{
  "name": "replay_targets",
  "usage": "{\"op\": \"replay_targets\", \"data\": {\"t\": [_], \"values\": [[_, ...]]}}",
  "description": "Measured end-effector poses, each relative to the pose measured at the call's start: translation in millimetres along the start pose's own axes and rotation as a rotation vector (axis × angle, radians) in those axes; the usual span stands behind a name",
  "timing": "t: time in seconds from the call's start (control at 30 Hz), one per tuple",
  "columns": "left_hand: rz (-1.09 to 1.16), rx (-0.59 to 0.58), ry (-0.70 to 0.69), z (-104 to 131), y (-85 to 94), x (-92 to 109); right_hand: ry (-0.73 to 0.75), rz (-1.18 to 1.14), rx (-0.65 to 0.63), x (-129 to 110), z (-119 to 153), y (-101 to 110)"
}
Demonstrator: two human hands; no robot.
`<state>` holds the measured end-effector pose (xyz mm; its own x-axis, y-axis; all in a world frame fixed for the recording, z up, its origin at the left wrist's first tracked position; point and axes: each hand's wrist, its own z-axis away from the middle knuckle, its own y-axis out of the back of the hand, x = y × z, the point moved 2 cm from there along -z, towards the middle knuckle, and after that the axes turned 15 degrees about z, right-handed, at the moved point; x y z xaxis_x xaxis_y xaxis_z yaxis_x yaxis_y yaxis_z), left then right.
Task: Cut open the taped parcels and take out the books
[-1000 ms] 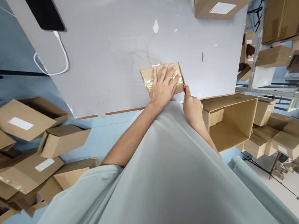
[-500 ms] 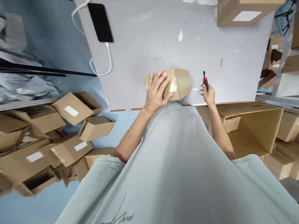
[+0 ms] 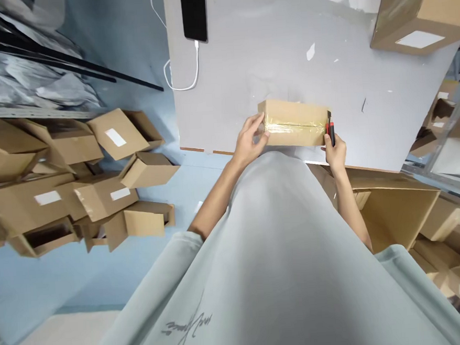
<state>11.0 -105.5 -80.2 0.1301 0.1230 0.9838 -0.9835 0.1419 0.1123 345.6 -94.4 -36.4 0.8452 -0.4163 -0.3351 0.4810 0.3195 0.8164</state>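
Note:
A small cardboard box [image 3: 295, 120] lies at the front edge of the pale table, shiny clear tape running along the seam on its upper face. My left hand [image 3: 249, 140] grips the box's left end, thumb on the near side and fingers toward the far corner. In my right hand [image 3: 335, 152] is a red and black box cutter [image 3: 330, 128], closed in the fingers and pointing away from me. The cutter's tip is at the right end of the box; whether the blade touches the tape I cannot tell.
On the table [image 3: 245, 50] lie a black phone [image 3: 194, 12] with a white cable [image 3: 197, 72] and scraps of paper. A larger taped box [image 3: 420, 17] stands at the back right. Several opened boxes [image 3: 50, 198] crowd the left; a big open carton [image 3: 390, 211] sits below the table's right side.
The box has turned so its taped seam faces up, running left to right. My left hand has shifted from its top to its left end. The cutter has come up to its right end.

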Motion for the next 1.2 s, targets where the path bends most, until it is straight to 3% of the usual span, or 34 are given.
{"op": "replay_targets", "data": {"t": [0.13, 0.27, 0.4, 0.47, 0.57, 0.73, 1.03, 1.2], "values": [[0.132, -0.039, 0.084, -17.8, -13.7, -37.4, 0.073, 0.301, 0.003, -2.3, 2.4, 24.6], [0.204, -0.085, 0.089, -25.1, -13.1, -53.4, 0.23, 0.53, 0.131, -45.7, 5.8, 43.0], [0.201, -0.149, 0.05, -24.3, -8.4, -51.2, 0.546, 0.608, -0.154, -107.3, 13.4, 37.6], [0.201, -0.174, 0.044, -24.1, -7.3, -49.4, 0.616, 0.707, -0.264, -131.0, 15.5, 30.7], [0.227, -0.184, 0.047, -25.9, -7.4, -49.5, 0.627, 0.862, -0.297, -154.0, 14.8, 22.8], [0.268, -0.179, 0.039, -30.4, -9.9, -55.0, 0.608, 0.997, -0.322, -171.8, 13.7, 19.4], [0.228, -0.18, 0.027, -33.2, -12.1, -62.6, 0.55, 1.064, -0.336, -191.3, 18.3, 18.1], [0.236, -0.18, 0.038, -34.2, -9.1, -62.4, 0.558, 1.041, -0.315, -202.6, 14.2, 3.7]]}}
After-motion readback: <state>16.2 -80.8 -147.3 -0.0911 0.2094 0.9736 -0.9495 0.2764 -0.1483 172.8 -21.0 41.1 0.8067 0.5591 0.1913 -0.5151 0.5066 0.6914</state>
